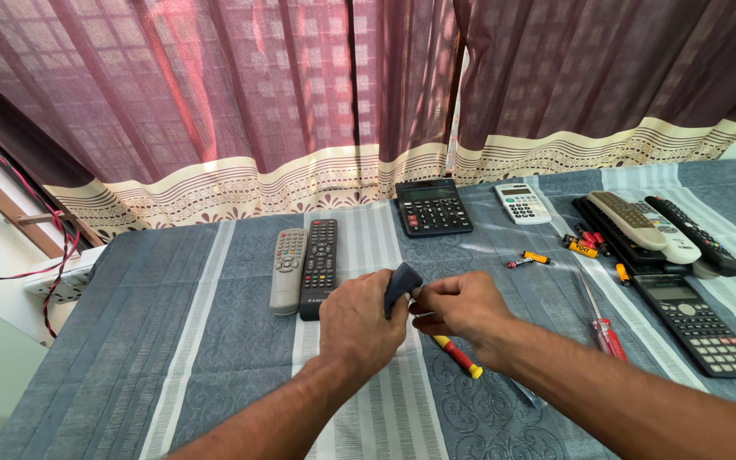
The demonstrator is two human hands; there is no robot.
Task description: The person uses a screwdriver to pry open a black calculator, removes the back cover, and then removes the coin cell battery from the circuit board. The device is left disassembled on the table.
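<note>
At the near middle of the table (215,341), the left hand (358,322) grips a small dark device (402,281) while the right hand (462,307), fingers closed, works a yellow-handled screwdriver (460,357) at it, the device unopened and loose batteries (531,258) lying far right.

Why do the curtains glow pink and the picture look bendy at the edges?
In the head view, daylight shines through the maroon curtains, making pinkish patches; the wide lens curves the table edges; the left hand and right hand look sharp, not blurred.
</note>
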